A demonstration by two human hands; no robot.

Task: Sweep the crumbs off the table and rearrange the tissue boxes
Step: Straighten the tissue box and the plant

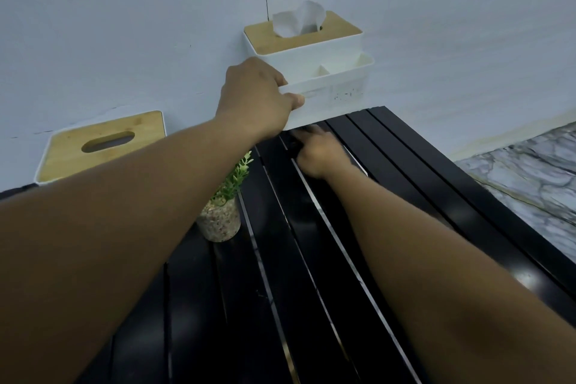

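A white tissue box (330, 84) with a wooden lid, a tissue sticking out and front compartments stands at the far end of the black slatted table (389, 184), tilted up at its near side. My left hand (255, 97) grips its left front corner. Just below the box, my right hand (318, 150) lies palm down on the slats, fingers together, holding nothing that I can see. A second white box with a wooden lid (103, 146) sits at the far left against the wall, its slot showing no tissue. No crumbs can be made out on the dark slats.
A small artificial plant in a pebble-filled glass pot (223, 215) stands on the table between my forearms. A pale wall (124, 25) backs the table. Marbled floor (530, 171) lies beyond the table's right edge.
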